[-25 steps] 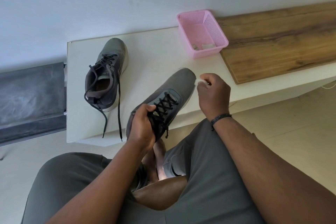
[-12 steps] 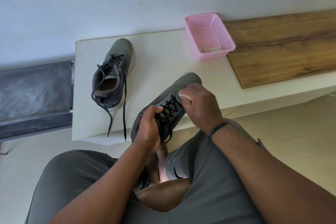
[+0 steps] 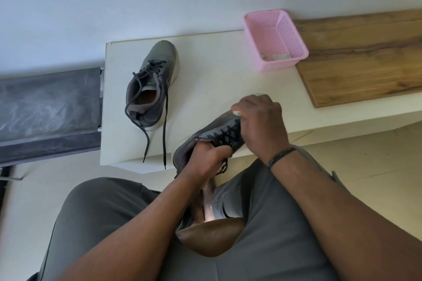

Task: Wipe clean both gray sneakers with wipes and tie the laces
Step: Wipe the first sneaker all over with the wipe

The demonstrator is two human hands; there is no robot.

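One gray sneaker (image 3: pixel 154 84) stands on the white table (image 3: pixel 205 70), toe pointing away, its black laces loose and trailing over the near edge. The other gray sneaker (image 3: pixel 212 134) is tilted at the table's front edge, laces crossed. My left hand (image 3: pixel 205 157) grips its heel and collar. My right hand (image 3: pixel 260 121) covers its toe and presses a white wipe (image 3: pixel 236 112) against the upper; only a small corner of the wipe shows.
A pink mesh basket (image 3: pixel 294 34) with crumpled used wipes sits at the back right of the table, beside a wooden board (image 3: pixel 365 59). A dark bench (image 3: pixel 48 107) adjoins the table on the left. My gray-trousered thighs fill the foreground.
My right hand with the wipe moved from beside the toe onto the shoe's upper, then forward over the toe. My left hand kept its hold on the heel.
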